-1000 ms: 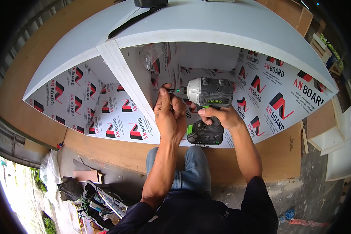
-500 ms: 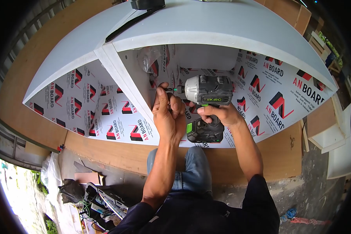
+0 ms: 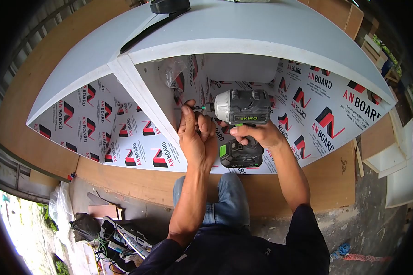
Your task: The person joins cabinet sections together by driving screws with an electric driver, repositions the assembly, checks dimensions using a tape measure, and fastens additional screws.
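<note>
My right hand [image 3: 257,135] grips a black and grey cordless driver [image 3: 243,107], its battery hanging below and its nose pointing left. A thin bit with a green band [image 3: 203,108] runs from the driver to my left hand [image 3: 196,133]. The left fingers are pinched at the bit's tip, beside the white divider panel [image 3: 144,98]; whatever small piece they hold is hidden. Both hands are inside the right compartment of a white cabinet [image 3: 243,43], lined with printed board. A clear plastic bag [image 3: 173,75] hangs on the divider behind my left hand.
A black roll [image 3: 170,5] and a black strip [image 3: 147,34] lie on the cabinet top. Brown board [image 3: 307,188] extends under the cabinet. Tools and cables [image 3: 119,240] are on the floor at lower left. White and wooden boxes [image 3: 390,146] stand at the right.
The driver and its bit have shifted slightly left, towards the divider. My left fingers have moved slightly left with them, still pinched at the tip.
</note>
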Action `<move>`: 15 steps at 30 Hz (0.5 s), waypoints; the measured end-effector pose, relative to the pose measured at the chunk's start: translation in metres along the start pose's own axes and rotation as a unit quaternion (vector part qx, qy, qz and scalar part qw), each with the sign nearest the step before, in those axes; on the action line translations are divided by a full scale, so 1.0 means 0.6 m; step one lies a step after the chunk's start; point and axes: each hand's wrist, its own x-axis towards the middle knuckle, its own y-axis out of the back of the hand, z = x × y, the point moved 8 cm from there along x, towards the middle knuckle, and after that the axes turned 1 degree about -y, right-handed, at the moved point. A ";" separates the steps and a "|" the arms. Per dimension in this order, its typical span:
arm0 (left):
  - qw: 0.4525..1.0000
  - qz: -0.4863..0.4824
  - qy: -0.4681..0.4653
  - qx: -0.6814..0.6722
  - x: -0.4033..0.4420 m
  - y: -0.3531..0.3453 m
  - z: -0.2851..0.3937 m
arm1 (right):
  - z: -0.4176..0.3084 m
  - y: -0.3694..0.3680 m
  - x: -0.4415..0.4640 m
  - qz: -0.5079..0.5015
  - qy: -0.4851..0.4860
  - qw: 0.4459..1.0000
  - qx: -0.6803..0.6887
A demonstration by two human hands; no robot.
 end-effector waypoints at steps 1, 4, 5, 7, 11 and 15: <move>1.000 -0.002 -0.002 0.001 0.000 0.001 0.000 | 0.001 0.000 -0.001 0.001 -0.001 1.000 -0.007; 1.000 -0.005 -0.003 0.004 -0.002 0.000 0.000 | 0.003 0.000 -0.002 0.001 -0.004 1.000 -0.010; 1.000 -0.006 -0.004 0.005 -0.002 -0.001 0.000 | 0.004 0.000 -0.002 -0.001 -0.006 1.000 -0.006; 1.000 -0.008 -0.002 0.000 -0.002 0.001 -0.001 | -0.004 -0.006 -0.003 0.000 -0.002 1.000 0.000; 1.000 -0.008 -0.002 -0.004 -0.003 0.001 -0.001 | -0.001 -0.005 -0.003 -0.007 -0.003 1.000 0.001; 1.000 -0.012 -0.001 -0.006 -0.003 0.003 -0.001 | 0.003 -0.001 -0.002 -0.013 -0.004 1.000 -0.015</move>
